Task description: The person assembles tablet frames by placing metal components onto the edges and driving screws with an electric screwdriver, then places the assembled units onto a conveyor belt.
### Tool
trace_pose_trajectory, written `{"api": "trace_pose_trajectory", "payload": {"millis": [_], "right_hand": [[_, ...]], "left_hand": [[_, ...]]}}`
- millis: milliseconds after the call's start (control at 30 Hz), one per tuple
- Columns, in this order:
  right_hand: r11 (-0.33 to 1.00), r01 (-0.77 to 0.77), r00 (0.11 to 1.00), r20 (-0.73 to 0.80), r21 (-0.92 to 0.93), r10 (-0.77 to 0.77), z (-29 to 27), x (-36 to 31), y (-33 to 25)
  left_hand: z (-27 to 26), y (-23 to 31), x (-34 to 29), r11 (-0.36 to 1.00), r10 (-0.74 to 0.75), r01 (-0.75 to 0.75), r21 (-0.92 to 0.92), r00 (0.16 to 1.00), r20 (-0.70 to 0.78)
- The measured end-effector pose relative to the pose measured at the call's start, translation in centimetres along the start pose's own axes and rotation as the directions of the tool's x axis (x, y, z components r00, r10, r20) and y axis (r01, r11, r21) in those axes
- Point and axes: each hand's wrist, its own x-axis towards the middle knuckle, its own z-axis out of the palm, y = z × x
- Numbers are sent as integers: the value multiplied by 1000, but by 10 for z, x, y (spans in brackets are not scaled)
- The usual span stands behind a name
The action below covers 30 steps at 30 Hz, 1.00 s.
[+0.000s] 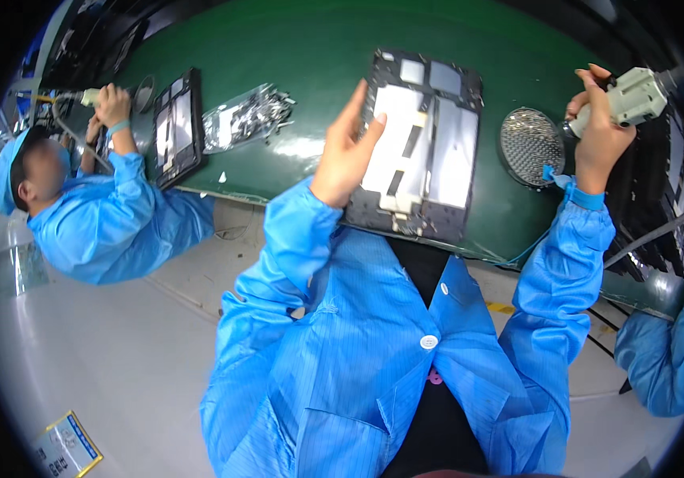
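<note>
An opened tablet [455, 151], with its flat silver battery packs and black inner frame showing, is in front of me at the green table's near edge. My left hand [347, 150] grips it by the left edge, thumb lying over the top face and the other fingers along the side. In my right hand [601, 135] is a pale electric screwdriver [635, 97], fingers wrapped round its body. Its tip end points left, beside a round metal dish [531, 146] with a studded or grainy-looking surface. A blue band circles my right wrist, with a blue clip close to the dish.
Left of the tablet lies a clear bag of small dark parts [248, 119] on the green table [294, 48]. Beyond it, another person [111, 199] in blue works at a second opened tablet [176, 127]. Dark racked panels [648, 187] and another blue sleeve [660, 358] are at right.
</note>
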Motion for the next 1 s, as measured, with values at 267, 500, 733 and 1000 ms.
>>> {"api": "trace_pose_trajectory", "payload": {"millis": [267,500,733,1000], "right_hand": [[999,9,1000,-8,-49,-10,-6,-12,-5],[999,13,998,56,-44,-10,8,-15,-7],[998,49,995,86,-44,-45,10,-16,-5],[999,39,997,74,-38,-37,9,-16,-4]], "left_hand": [[-91,6,2,322,642,-16,947,739,-205],[-209,-16,32,7,495,282,959,833,-248],[-171,-26,38,289,396,74,954,899,-190],[-166,-8,-5,368,648,-7,930,719,-251]]}}
